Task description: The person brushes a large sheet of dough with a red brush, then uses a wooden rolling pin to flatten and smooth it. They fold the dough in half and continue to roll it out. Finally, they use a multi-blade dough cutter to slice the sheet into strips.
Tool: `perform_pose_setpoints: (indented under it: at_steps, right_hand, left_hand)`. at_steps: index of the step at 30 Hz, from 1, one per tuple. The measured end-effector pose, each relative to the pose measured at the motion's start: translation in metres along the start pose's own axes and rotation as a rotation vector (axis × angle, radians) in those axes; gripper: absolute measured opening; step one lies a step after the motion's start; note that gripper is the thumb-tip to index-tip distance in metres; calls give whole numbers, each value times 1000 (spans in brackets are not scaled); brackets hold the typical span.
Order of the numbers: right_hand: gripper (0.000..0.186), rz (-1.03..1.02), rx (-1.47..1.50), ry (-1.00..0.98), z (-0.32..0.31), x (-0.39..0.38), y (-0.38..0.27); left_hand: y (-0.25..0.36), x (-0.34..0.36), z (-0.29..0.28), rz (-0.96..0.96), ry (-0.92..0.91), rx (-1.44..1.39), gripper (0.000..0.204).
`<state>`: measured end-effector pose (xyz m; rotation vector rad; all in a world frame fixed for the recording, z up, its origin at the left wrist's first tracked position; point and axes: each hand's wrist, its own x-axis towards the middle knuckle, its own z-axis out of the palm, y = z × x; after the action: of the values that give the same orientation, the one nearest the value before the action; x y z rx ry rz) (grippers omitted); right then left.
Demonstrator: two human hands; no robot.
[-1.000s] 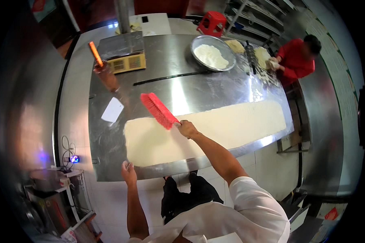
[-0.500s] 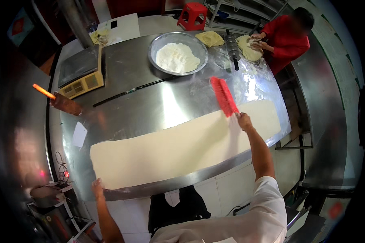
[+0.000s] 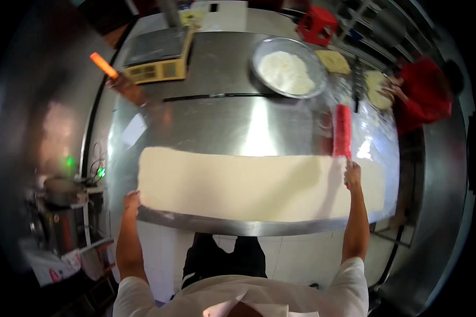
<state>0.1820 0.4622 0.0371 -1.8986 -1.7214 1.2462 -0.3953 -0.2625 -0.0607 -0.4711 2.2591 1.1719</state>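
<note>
A long, pale sheet of dough (image 3: 222,185) lies along the near side of the steel table. My left hand (image 3: 133,199) is at its near left corner, fingers closed on the edge. Toward the right end, my right hand (image 3: 353,173) grips the handle of a red bristle brush (image 3: 342,129). The brush points away from me, its head just past the far edge of the sheet and its handle end above the dough. Whether the bristles touch the table I cannot tell.
At the back stand a large metal bowl (image 3: 321,79) of white flour and a yellow scale (image 3: 158,71). A thin black rod (image 3: 211,96) lies before them. A co-worker in a red top (image 3: 420,95) presses dough (image 3: 376,90) at the far right, beside a dark roller (image 3: 357,84).
The view has swung, so the table's things appear farther right. My brush has turned from slanting left to pointing straight away. My left hand is still at the dough's corner.
</note>
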Motion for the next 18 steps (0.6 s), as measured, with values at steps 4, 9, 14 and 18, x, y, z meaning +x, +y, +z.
perform_pose_setpoints:
  at_steps: [4,9,14,18]
  right_hand:
    - [42,98,-8,-29,20,-46,1]
    - [41,-145,22,-17,95,-186,7]
    - [22,-573,-522,-403,217,-387,11]
    - [22,-947,-549,-711,323,-487,9]
  left_hand:
    - [6,12,-7,-75,-367,-207,56]
    - [26,-8,-15,-21,-517,-98,57]
    - [49,-2,-23,-20,-706,-132,48]
    - [52,16,-22,-131,-827,-190,51]
